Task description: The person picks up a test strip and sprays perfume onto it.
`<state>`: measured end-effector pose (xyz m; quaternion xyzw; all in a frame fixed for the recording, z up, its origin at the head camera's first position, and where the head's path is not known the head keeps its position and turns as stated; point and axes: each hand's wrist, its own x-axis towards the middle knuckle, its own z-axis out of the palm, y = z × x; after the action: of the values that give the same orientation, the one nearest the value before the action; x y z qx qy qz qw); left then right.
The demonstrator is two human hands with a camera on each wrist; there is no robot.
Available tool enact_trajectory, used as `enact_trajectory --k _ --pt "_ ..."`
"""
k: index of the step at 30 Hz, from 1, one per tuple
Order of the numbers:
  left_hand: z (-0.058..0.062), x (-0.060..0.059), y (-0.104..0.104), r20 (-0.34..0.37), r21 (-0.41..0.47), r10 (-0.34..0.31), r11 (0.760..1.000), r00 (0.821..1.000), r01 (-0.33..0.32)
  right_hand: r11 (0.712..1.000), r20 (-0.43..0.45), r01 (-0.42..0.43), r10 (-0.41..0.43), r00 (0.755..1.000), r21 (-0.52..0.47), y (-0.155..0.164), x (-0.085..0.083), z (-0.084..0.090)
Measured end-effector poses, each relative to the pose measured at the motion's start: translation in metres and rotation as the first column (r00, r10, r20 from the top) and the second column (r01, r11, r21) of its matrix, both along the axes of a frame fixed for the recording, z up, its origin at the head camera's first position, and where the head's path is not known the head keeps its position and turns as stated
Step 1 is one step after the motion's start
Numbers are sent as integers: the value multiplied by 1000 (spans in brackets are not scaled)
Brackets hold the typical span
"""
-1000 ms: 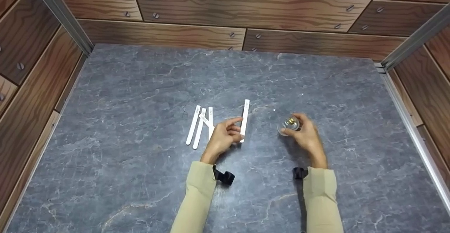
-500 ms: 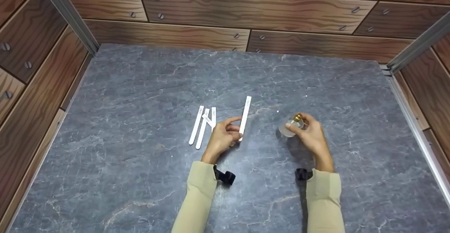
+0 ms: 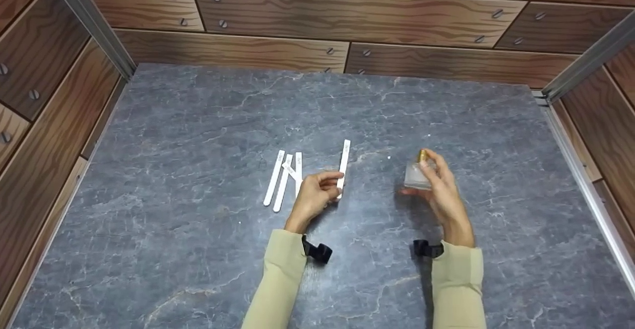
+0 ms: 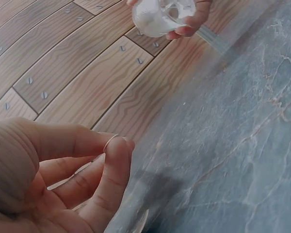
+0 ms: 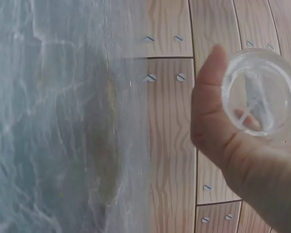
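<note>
My left hand (image 3: 313, 197) pinches a white paper test strip (image 3: 346, 158) near its lower end between thumb and forefinger. In the left wrist view the left fingertips (image 4: 117, 145) meet, and little of the strip shows. On the right, my right hand (image 3: 446, 197) grips a clear glass bottle (image 3: 416, 176) with a gold top (image 3: 422, 155), which looks like a perfume bottle. Its thick round base (image 5: 259, 92) faces the right wrist camera, with fingers curled round the glass. Between the two hands there is a gap.
Several more white strips (image 3: 274, 177) lie left of my left hand, one crossing another and partly hidden by the hand. Small white specks (image 3: 389, 157) dot the grey marbled tabletop (image 3: 208, 249). Wood-patterned panels (image 3: 273, 16) and metal rails (image 3: 585, 56) border the table.
The bottle in my right hand has turned from showing its round outline to standing more side-on, gold top up, and has shifted slightly right. My left hand stays nearly in place with the strip.
</note>
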<state>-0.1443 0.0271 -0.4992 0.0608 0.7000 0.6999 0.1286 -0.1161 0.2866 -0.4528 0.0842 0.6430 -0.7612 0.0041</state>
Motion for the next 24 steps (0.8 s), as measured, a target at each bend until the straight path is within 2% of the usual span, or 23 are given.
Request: enact_trajectory --k 4,10,13,16,18,20,24 --pt "0 1 2 30 54 -27 998 999 25 999 -51 -17 15 999 -41 -2 -1 -3" --pt "2 2 3 54 66 -48 997 997 44 995 -160 -67 55 986 -70 -2 1 -8" --pt "2 1 2 51 60 -51 997 997 48 981 -258 -146 110 960 -127 -1 3 -10" --pt "2 1 1 44 51 -55 997 998 53 949 -356 -242 159 921 -203 0 3 -11" --pt "2 1 0 26 40 -56 998 998 55 926 -386 -272 159 909 -261 0 3 -10" --pt "3 1 0 13 31 -56 998 998 56 912 -383 -272 142 913 -308 0 2 -10" --pt "3 1 -1 1 28 -54 998 999 54 904 -351 -255 128 927 -344 1 0 -11"
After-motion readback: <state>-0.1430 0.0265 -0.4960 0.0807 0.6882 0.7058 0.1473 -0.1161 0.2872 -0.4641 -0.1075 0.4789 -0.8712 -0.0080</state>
